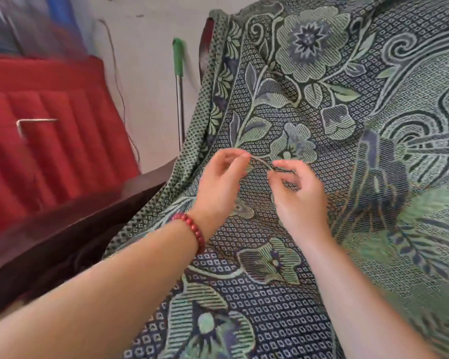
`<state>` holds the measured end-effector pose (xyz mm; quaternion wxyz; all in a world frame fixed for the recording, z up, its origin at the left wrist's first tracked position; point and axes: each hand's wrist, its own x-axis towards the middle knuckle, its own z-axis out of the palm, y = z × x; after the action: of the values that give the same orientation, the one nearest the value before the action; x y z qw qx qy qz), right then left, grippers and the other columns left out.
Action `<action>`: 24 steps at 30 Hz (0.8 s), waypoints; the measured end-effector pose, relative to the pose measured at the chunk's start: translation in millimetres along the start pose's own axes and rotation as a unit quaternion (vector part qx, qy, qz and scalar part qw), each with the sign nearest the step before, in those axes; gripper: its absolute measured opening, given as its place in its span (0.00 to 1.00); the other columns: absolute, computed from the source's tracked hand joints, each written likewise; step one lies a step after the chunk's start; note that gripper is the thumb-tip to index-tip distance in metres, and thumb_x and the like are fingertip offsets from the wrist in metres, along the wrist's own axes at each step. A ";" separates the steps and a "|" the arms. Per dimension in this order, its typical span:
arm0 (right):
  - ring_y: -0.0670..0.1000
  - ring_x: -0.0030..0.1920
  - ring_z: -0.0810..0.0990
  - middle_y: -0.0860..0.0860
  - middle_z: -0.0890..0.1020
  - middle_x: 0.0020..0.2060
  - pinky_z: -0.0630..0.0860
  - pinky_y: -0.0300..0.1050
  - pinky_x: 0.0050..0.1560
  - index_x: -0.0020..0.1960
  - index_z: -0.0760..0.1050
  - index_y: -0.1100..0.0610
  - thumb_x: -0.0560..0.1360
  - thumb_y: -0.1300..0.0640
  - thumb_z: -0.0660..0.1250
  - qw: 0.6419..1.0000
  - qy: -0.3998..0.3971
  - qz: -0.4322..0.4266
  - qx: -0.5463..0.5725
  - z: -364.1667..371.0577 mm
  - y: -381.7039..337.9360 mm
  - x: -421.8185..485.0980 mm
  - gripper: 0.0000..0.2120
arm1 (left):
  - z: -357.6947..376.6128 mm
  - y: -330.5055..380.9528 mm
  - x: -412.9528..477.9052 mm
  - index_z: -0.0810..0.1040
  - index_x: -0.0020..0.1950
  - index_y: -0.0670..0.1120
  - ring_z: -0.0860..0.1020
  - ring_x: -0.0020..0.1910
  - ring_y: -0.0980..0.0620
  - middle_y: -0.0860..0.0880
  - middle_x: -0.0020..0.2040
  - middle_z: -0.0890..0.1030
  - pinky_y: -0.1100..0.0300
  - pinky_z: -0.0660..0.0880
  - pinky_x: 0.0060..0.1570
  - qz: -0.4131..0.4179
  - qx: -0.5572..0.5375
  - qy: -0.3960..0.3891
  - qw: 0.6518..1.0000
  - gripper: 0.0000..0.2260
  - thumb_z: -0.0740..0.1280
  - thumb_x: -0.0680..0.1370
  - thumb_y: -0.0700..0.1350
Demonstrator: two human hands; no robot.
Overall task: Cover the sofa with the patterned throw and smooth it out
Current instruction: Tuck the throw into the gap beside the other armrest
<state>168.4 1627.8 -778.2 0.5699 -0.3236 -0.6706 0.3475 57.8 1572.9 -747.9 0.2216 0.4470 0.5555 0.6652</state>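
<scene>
Thick woven cloth throw [322, 125], matt with a raised, nubbly pattern. Ribbed red fabric cushion [49, 125]. Dark polished wood frame [75, 216]. Shiny metal pole [180, 104] with green plastic grip [178, 57]. Glossy red bead bracelet [192, 229].

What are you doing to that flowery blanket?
A person is fixing the throw that lies draped over the sofa. The left hand, which wears a red bracelet, and the right hand each pinch one small raised fold of the cloth between them. The throw covers the back and seat, but it is wrinkled, so the smoothing is not yet done.
</scene>
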 end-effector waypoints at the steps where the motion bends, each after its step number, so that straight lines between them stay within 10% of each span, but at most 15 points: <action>1: 0.44 0.46 0.79 0.49 0.81 0.50 0.70 0.28 0.39 0.50 0.76 0.47 0.75 0.56 0.68 1.000 0.002 -0.002 0.000 13.6 0.9 -0.5 0.06 | -9.8 -3.6 7.8 0.76 0.44 0.56 0.79 0.45 0.56 0.51 0.48 0.80 0.52 0.75 0.48 -0.002 -0.005 0.000 1.000 0.06 0.64 0.71 0.55; 11: 0.40 0.53 0.77 0.43 0.78 0.54 0.77 0.41 0.52 0.52 0.76 0.47 0.75 0.56 0.67 0.999 0.018 0.027 -0.036 79.7 6.6 15.6 0.07 | -61.0 -41.8 59.0 0.76 0.50 0.53 0.78 0.49 0.55 0.55 0.48 0.79 0.61 0.72 0.48 -0.034 0.048 0.023 0.998 0.04 0.62 0.78 0.50; 16: 0.40 0.53 0.76 0.44 0.77 0.54 0.78 0.41 0.51 0.53 0.76 0.48 0.75 0.54 0.66 0.997 0.002 0.047 -0.059 91.2 19.6 24.2 0.07 | -64.0 -82.4 89.9 0.68 0.67 0.45 0.74 0.59 0.48 0.47 0.63 0.75 0.60 0.68 0.54 -0.098 0.279 -0.011 0.955 0.18 0.61 0.78 0.48; 24: 0.38 0.53 0.76 0.43 0.77 0.54 0.77 0.39 0.53 0.53 0.76 0.47 0.75 0.56 0.66 0.995 -0.009 0.081 -0.059 101.2 33.3 35.7 0.08 | -49.1 -107.0 138.9 0.63 0.70 0.44 0.71 0.64 0.43 0.45 0.67 0.71 0.52 0.68 0.65 -0.199 0.286 -0.082 0.934 0.34 0.71 0.69 0.56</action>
<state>64.5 1665.9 -797.8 0.5141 -0.4067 -0.6663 0.3554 -74.9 1686.7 -798.9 0.2570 0.4250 0.7795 0.3818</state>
